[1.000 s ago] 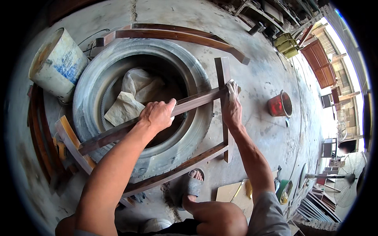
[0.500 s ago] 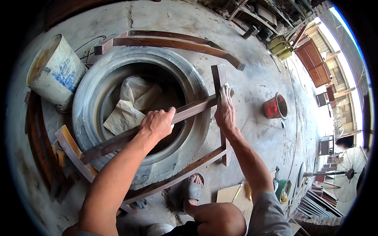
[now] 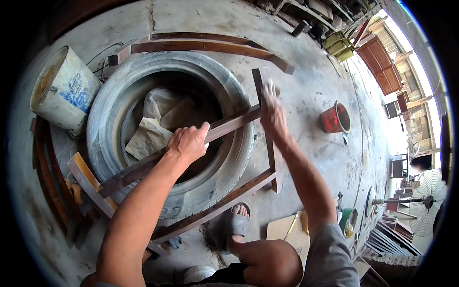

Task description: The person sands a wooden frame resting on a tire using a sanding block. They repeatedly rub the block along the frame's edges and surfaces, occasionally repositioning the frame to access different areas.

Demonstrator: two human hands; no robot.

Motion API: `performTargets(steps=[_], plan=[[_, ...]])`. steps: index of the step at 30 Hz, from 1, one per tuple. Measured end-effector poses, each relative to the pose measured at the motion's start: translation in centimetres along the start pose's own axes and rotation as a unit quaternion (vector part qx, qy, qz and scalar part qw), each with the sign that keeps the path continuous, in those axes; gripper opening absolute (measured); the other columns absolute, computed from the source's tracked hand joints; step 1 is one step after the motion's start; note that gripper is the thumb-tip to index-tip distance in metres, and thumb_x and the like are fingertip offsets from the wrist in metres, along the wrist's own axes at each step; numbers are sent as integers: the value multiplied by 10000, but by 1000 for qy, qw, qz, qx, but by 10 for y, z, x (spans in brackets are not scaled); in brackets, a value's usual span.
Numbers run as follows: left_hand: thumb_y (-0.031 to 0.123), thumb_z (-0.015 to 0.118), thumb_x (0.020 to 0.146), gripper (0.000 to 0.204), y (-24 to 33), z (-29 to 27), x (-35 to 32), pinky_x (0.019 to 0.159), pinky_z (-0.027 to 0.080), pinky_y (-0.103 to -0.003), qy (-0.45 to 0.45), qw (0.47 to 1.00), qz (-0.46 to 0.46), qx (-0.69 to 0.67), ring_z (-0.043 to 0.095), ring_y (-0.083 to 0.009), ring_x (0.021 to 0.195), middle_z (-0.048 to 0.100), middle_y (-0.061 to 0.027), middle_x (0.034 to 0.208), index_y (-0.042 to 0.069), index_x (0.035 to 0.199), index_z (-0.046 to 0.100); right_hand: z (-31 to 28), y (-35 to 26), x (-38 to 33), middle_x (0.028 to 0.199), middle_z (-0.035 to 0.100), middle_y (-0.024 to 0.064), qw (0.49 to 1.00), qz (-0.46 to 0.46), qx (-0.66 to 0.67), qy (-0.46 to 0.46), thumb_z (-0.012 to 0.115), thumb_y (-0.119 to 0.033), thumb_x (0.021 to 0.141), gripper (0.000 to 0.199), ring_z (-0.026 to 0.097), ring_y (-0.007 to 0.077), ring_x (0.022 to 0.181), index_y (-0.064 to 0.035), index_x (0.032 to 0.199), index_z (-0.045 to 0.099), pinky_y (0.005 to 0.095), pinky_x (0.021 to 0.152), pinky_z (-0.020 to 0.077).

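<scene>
Off to the far left of the left-hand grip there's a beat-up white bucket (image 3: pixel 64 91) with blue smears, sitting on the concrete floor (image 3: pixel 315 95) well clear of the work. Next over is the big old tyre (image 3: pixel 107 119) lying flat, with some crumpled pale sacks (image 3: pixel 153 126) stuffed down its hole. Looks to me like the tyre is there as a soft stand, so the dark wooden frame (image 3: pixel 229 205) laid across it sits up off the floor and doesn't slide.

The left hand (image 3: pixel 187 143) is wrapped over the middle rail (image 3: pixel 234 125) of that frame, fingers curled down around it and thumb side toward the body, so the grip is pressed shut on the rail. My guess is it's just pinning the frame to the tyre.

Right of that grip, the right hand (image 3: pixel 272 115) is on the upright end piece (image 3: pixel 267 119) where the rail meets it. It's blurred and there's maybe a bit of pale cloth or paper under it, so I can't tell if that grip is spread flat or pinching.

Further right sits a small red bucket (image 3: pixel 335 118), near but not touching. Below the grips, a sandalled foot (image 3: pixel 236 221) is planted right beside the lower rail.
</scene>
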State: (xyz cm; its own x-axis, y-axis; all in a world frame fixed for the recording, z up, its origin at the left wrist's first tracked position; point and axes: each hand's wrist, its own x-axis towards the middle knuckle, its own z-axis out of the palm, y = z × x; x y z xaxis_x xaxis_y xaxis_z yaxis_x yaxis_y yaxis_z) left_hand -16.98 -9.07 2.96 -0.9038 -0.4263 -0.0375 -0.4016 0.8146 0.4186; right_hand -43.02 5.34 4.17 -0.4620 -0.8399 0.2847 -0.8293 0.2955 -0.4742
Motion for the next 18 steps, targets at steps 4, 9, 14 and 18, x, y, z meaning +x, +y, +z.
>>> performTargets(steps=[4,9,14,18], plan=[[182,773,817,360,2,-2,0,778,571,-566,-11,1000,-5,-13,704,-471,835,713,-255,876,66,1084,560,16,14,-162,1577,290,367,999,19,-47,-10,406,17,940,595,243,494,1503,122,1520,321,533,1253,213],[223,750,841,353,5,-2,4,809,562,-563,-11,1000,-10,12,716,-449,874,722,-247,898,76,1101,563,35,27,-225,1572,327,348,991,57,-122,11,465,69,875,649,272,454,1509,120,1510,347,552,1256,203],[225,713,864,378,1,-3,3,808,547,-581,-19,999,-25,-6,690,-483,892,717,-255,917,101,1191,570,41,12,-159,1580,319,336,994,47,-33,90,447,53,907,636,277,455,1501,97,1529,326,466,1249,252],[213,703,872,422,7,-5,6,814,537,-571,-34,999,-33,2,680,-483,924,718,-262,950,101,1255,564,45,32,-285,1604,284,326,987,148,-51,43,466,98,857,700,258,424,1522,82,1542,320,466,1260,230]])
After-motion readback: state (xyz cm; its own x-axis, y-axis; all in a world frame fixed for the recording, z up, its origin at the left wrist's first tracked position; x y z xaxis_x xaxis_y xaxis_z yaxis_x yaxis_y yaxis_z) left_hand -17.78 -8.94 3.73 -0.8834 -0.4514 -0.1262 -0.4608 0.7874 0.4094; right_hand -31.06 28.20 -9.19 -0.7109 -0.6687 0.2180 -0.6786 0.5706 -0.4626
